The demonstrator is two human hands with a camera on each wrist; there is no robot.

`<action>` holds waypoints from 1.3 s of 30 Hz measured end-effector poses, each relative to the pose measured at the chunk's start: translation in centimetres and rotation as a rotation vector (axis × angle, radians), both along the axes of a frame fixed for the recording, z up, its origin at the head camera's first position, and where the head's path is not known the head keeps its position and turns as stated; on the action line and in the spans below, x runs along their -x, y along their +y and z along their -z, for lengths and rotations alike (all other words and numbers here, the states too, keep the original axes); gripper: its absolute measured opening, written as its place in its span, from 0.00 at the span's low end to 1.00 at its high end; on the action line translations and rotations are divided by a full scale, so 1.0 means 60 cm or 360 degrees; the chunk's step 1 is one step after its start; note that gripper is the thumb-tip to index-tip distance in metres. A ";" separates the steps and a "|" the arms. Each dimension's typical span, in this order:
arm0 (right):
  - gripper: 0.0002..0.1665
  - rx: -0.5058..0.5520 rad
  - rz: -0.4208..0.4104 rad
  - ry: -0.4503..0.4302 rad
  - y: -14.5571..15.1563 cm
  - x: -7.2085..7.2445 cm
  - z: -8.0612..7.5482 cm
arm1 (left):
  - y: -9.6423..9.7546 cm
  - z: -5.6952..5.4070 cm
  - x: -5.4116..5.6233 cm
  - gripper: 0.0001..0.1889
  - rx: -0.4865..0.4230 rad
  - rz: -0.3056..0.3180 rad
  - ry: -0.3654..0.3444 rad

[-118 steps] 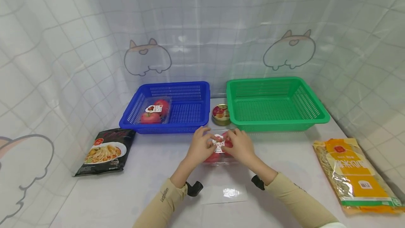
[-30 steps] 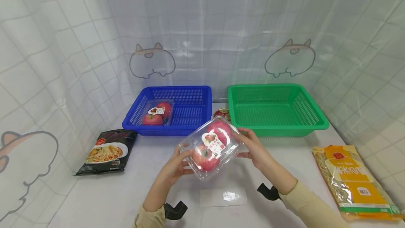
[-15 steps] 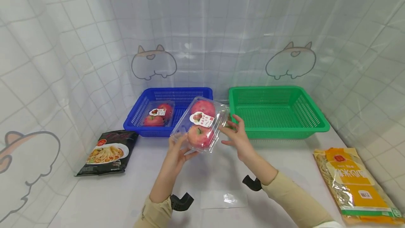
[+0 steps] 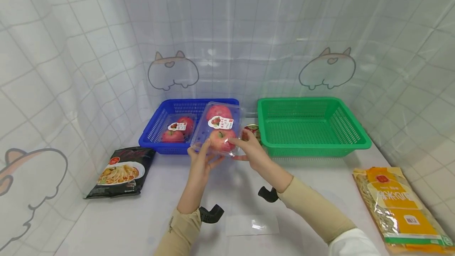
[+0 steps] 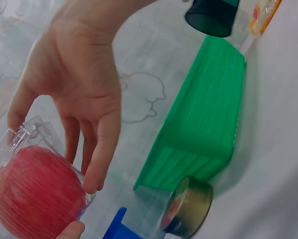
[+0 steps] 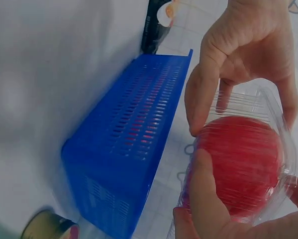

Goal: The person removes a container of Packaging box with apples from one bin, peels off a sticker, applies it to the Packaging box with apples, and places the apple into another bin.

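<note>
A clear plastic box of apples [image 4: 215, 125], with a white label on its lid, is held tilted over the right part of the blue basket [image 4: 149, 142]. My left hand [image 4: 200, 165] grips its near left corner. At its near right side my right hand [image 4: 253, 151] holds it, thumb over the lid. In the left wrist view an apple [image 5: 37, 194] shows through the plastic beside my right hand; the right wrist view shows the box's end between both hands. A second apple box [image 4: 177, 128] lies inside the blue basket, at its left.
A green basket [image 4: 316, 145] stands to the right of the blue one, with a round tin [image 5: 188, 206] between them. A black noodle packet [image 4: 121, 171] lies at the left, and a yellow noodle bag [image 4: 401, 208] at the right. A clear flat sheet [image 4: 252, 224] lies in front.
The apple box has risen from the table and moved left and away, over the blue basket. My right hand, loosely open beside it half a second ago, now grips its side.
</note>
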State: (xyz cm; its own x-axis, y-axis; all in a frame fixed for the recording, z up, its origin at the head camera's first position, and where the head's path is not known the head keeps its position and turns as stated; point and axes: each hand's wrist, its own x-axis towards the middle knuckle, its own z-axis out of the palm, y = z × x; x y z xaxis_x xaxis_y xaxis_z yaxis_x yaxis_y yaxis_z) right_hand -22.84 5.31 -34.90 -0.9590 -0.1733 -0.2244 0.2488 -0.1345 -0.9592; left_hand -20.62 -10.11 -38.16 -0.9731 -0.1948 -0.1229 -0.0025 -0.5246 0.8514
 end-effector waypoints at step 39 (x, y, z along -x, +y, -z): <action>0.44 -0.0134 -0.0009 -0.0218 -0.086 0.158 0.009 | -0.135 0.008 0.140 0.28 0.2137 -0.0001 -0.0275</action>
